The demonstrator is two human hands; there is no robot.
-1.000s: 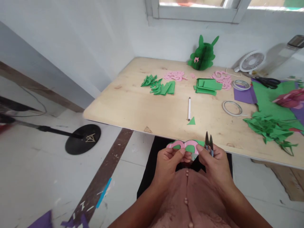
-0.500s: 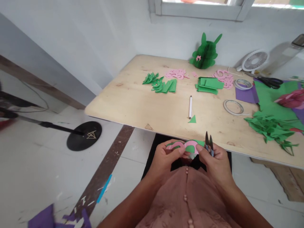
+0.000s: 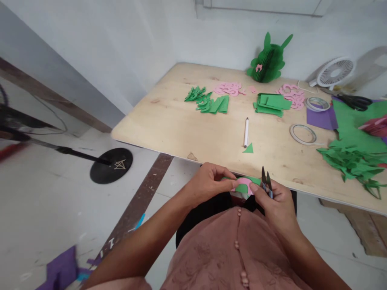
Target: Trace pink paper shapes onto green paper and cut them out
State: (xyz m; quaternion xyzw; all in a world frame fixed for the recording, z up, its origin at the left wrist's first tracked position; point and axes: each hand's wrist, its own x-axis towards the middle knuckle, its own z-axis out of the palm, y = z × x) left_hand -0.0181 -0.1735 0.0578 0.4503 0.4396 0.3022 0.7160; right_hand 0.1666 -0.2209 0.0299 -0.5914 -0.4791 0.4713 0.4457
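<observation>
Over my lap, at the table's front edge, I hold a green paper piece (image 3: 255, 181) with a curved pink paper cutout (image 3: 243, 182) lying against it. My left hand (image 3: 208, 181) pinches the left end between thumb and fingers, its back turned upward. The right thumb of my right hand (image 3: 278, 201) presses on the right end of the pink cutout. In that same hand sits a pair of small thread snips (image 3: 266, 181), blades pointing up and slightly apart. A small green paper triangle (image 3: 248, 148) and a white marker (image 3: 246, 132) lie just beyond.
On the wooden table (image 3: 169, 125) are green cutouts (image 3: 208, 102), pink cutouts (image 3: 228, 88), stacked green strips (image 3: 273, 104) and tape rolls (image 3: 303, 134). A green paper rabbit (image 3: 269, 62), black scissors (image 3: 355, 102), a white fan (image 3: 335, 72) and green scraps (image 3: 353, 161) stand or lie farther back and right.
My left hand has shifted its grip, with its wrist raised and its fingers now at the left end of the cutout. My right hand keeps its hold. The view has tilted downward slightly.
</observation>
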